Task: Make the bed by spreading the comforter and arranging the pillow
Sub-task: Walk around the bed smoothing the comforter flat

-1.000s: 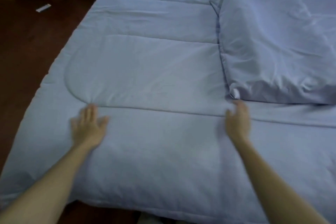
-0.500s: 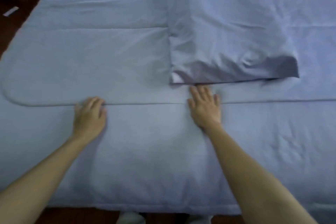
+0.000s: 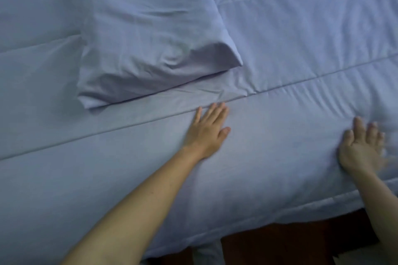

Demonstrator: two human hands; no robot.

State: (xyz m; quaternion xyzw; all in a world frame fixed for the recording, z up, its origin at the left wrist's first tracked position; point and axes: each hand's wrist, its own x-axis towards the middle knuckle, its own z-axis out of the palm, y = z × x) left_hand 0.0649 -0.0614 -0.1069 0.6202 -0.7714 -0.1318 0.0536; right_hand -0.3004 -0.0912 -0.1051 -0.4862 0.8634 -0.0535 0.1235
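Observation:
A pale blue quilted comforter [image 3: 301, 54] covers the whole bed, with a stitched seam running across it. On top of it at the upper left lies a pillow [image 3: 146, 34] in the same blue, its near end creased. My left hand [image 3: 207, 133] lies flat on the comforter just below the seam, near the pillow's right corner, fingers spread and holding nothing. Flat on the comforter at the far right is my right hand [image 3: 361, 148], blurred, with ripples in the fabric above it.
The comforter's near edge hangs over the bed side at the bottom. Dark reddish wooden floor [image 3: 290, 241] shows below it at the lower right.
Both hands have slid to the right across the comforter, flat on it. The view has shifted right, so the pillow now sits at the upper left and the floor on the left is out of sight.

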